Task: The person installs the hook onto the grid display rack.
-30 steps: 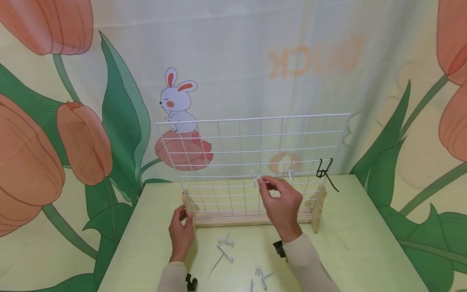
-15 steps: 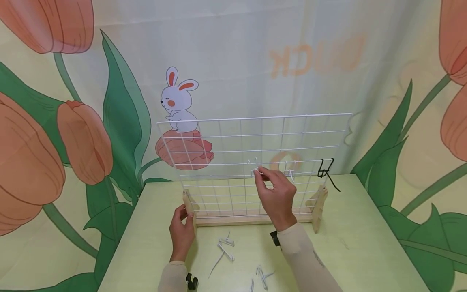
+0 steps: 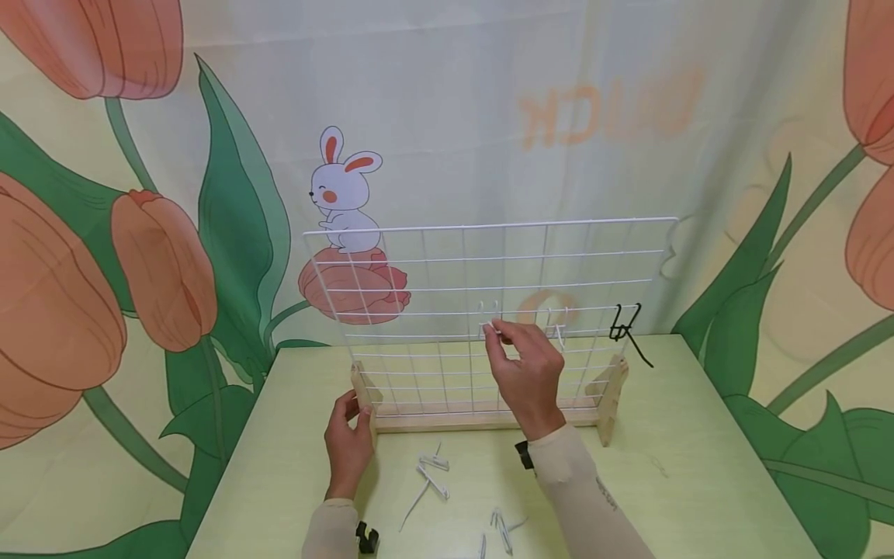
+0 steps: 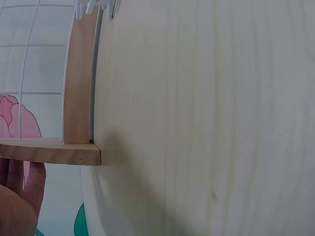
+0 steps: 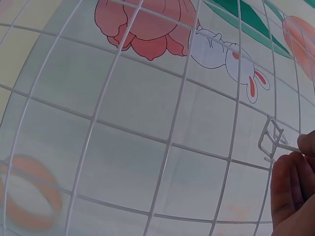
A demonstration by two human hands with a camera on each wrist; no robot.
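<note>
Grid (image 3: pixel 467 312) common to downward head and close wrist views

Left sleeve (image 3: pixel 330 532): beige, long, plain cloth, ending at the wrist.
Right sleeve (image 3: pixel 576 497): same beige cloth, lightly creased; short dark marking (image 3: pixel 606 494) along the forearm, resembling lettering, too small to read.
Left wrist piece (image 3: pixel 366 538): black, blocky, notched outline, beside the sleeve.
Right wrist piece (image 3: pixel 524 456): black, small, angular, partly hidden by the sleeve.
Left grip (image 3: pixel 348 452): bare hand.
Right grip (image 3: pixel 528 376): bare hand.
</note>
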